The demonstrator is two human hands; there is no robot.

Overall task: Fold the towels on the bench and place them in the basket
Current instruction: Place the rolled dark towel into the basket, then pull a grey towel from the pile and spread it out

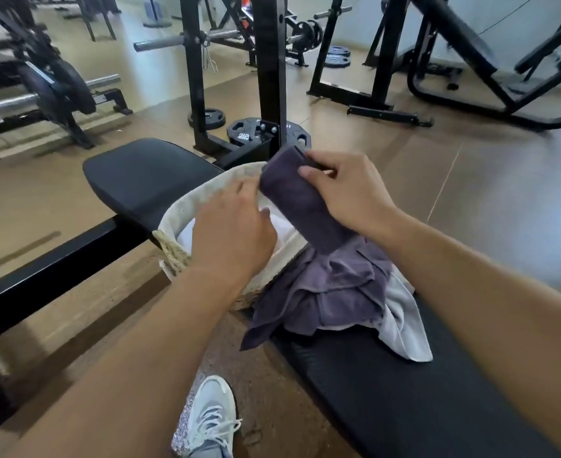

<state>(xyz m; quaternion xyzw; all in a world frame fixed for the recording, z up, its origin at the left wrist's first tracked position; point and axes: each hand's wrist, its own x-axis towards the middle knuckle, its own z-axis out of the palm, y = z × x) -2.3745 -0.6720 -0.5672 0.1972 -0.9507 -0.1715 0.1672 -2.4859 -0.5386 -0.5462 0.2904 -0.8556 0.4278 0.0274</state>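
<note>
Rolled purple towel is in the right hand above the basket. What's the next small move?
Probably lower the rolled towel into the basket: the right hand holds it over the rim, and the left hand is at the opening beside a white towel.

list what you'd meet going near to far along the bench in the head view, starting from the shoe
shoe → light grey towel → crumpled purple towels → basket → rolled purple towel held by the right hand → far bench pad → weight plates

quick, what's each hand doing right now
Left hand: open, fingers over the basket.
Right hand: holding the rolled purple towel.
</note>
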